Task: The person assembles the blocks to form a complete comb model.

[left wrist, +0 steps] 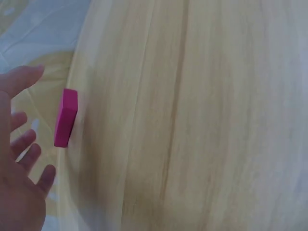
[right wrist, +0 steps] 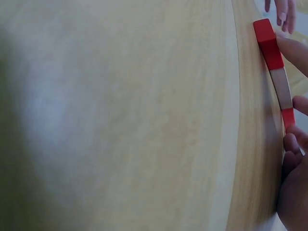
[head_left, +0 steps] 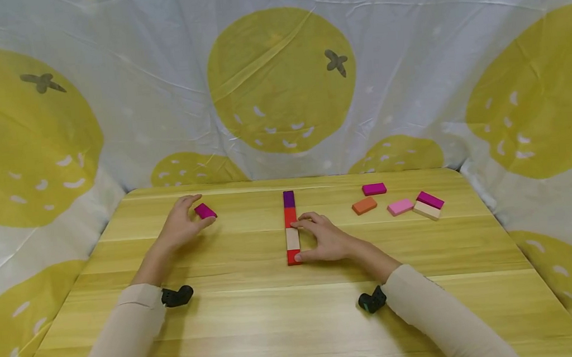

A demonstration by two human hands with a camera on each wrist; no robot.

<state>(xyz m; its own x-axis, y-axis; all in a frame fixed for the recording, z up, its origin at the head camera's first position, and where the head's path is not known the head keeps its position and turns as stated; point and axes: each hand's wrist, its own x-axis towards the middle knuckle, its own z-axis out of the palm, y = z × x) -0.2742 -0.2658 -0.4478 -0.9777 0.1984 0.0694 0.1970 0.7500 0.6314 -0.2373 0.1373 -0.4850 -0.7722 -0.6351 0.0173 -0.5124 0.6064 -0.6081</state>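
Observation:
In the head view a straight row of blocks lies mid-table: a purple block (head_left: 289, 199), a red block (head_left: 289, 216), a cream block (head_left: 292, 238) and a nearer red block (head_left: 292, 258). My right hand (head_left: 328, 239) is at the row's right side; its thumb touches the near red block (right wrist: 269, 45) and its fingers reach the farther red one (right wrist: 288, 117). On the left, my left hand (head_left: 181, 223) is spread around a magenta block (head_left: 205, 210). The left wrist view shows a gap between that block (left wrist: 66, 118) and the fingers.
To the right lie loose blocks: a magenta block (head_left: 374, 189), an orange block (head_left: 364, 205), a pink block (head_left: 400, 207), and another magenta block (head_left: 430, 200) beside a cream block (head_left: 427, 210). A fruit-print curtain (head_left: 159, 99) hangs behind the wooden table (head_left: 277, 325).

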